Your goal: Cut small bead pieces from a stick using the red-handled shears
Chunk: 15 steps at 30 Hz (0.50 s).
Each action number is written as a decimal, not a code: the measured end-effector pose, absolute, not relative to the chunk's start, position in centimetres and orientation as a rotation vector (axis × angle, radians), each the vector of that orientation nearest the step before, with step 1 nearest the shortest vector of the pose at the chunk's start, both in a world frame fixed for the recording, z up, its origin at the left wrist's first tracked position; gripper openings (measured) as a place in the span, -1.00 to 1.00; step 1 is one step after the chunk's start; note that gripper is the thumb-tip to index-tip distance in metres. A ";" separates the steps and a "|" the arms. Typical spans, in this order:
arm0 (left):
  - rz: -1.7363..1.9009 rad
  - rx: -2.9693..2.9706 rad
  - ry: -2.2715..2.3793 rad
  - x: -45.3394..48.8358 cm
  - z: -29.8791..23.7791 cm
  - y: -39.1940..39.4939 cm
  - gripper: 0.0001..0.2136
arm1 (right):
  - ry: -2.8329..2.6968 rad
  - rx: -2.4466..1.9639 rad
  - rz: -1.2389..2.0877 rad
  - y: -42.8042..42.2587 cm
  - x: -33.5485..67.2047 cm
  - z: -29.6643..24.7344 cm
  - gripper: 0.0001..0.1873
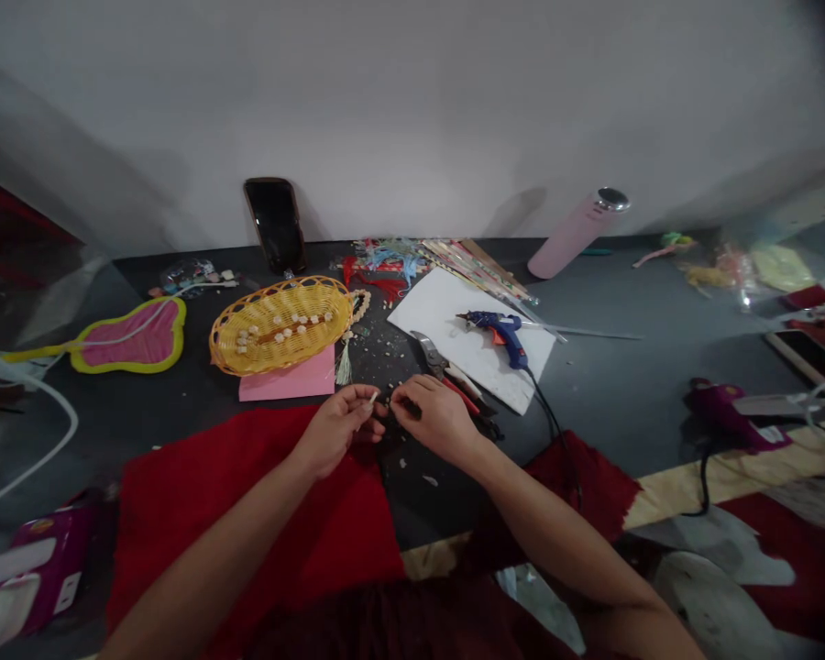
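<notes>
Between thumb and fingers, my left hand [340, 423] pinches a small white stick-like piece [373, 398]. Its exact kind is too small to tell. My right hand [432, 414] is close beside it, fingers curled together; whatever they hold, if anything, cannot be made out. Under and around both hands, tiny bits are scattered on the dark table. A pale tassel [345, 360] lies just beyond my left hand. Past my right hand rest pliers [430, 356] and other hand tools with red and white handles [462, 392].
A yellow wicker basket [247, 316] holds small pale flower-shaped pieces. A blue glue gun [501, 332] lies on a white board [423, 307], its cord running toward me. Red cloth [247, 513] covers the front left. A pink bottle [569, 243] and a phone [275, 225] stand near the wall.
</notes>
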State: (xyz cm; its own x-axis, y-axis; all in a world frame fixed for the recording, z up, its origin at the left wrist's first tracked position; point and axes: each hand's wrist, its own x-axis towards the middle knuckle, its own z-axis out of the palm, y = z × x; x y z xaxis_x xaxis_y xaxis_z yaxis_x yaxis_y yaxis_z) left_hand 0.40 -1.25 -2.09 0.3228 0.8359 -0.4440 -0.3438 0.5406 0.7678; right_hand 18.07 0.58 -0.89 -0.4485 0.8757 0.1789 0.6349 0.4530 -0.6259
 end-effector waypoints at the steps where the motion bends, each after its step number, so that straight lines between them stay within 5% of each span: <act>1: 0.855 0.626 0.939 0.5 -2.1 -1.3 -0.77 | -2.124 -1.213 0.758 0.4 18.0 -0.8 -0.91; 15: 0.875 0.720 0.978 1.0 -2.4 -1.6 -0.82 | -1.847 -1.109 1.029 0.1 17.5 -1.7 -0.91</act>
State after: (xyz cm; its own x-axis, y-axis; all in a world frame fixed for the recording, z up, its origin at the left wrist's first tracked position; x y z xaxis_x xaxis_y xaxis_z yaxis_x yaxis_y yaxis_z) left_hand 0.98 -1.64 -2.40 0.2883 0.8739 -0.3914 -0.2913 0.4694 0.8335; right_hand 17.45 0.12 -1.68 -0.3557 0.9165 0.1831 0.3263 0.3054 -0.8946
